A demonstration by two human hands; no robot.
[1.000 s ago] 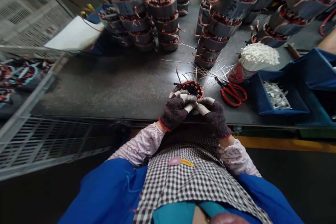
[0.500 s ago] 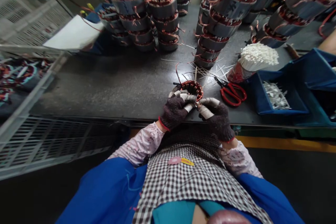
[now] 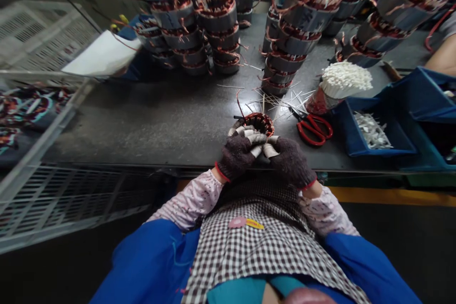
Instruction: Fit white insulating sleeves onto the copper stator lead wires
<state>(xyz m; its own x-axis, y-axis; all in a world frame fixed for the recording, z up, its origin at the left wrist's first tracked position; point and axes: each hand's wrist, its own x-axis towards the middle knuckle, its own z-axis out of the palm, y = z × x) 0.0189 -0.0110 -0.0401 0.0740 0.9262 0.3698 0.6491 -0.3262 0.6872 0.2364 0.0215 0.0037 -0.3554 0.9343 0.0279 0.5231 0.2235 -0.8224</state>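
A copper-wound stator (image 3: 270, 124) rests at the front of the dark worktable, its near side covered by my fingers. My left hand (image 3: 239, 151), in a dark knit glove with pale tape round the fingers, is closed on the stator's near left rim. Against its fingertips, my right hand (image 3: 290, 157) is closed in a pinch at the near right rim; whatever lies between those fingers is hidden. One copper lead (image 3: 238, 99) stands up from the far left of the winding. Loose thin white sticks (image 3: 276, 100) lie just behind the stator.
Red-handled scissors (image 3: 313, 129) lie to the right, beside a bundle of white sticks (image 3: 347, 76) in a container. A blue bin (image 3: 383, 148) holds white pieces. Tall stacks of stators (image 3: 287, 50) line the back. A pale crate (image 3: 89, 194) stands left; another person's arm (image 3: 441, 59) shows at right.
My right hand has moved left and turned inward, its fingertips now up against my left fingers. The left hand keeps its hold on the stator. The whole view has shifted slightly.
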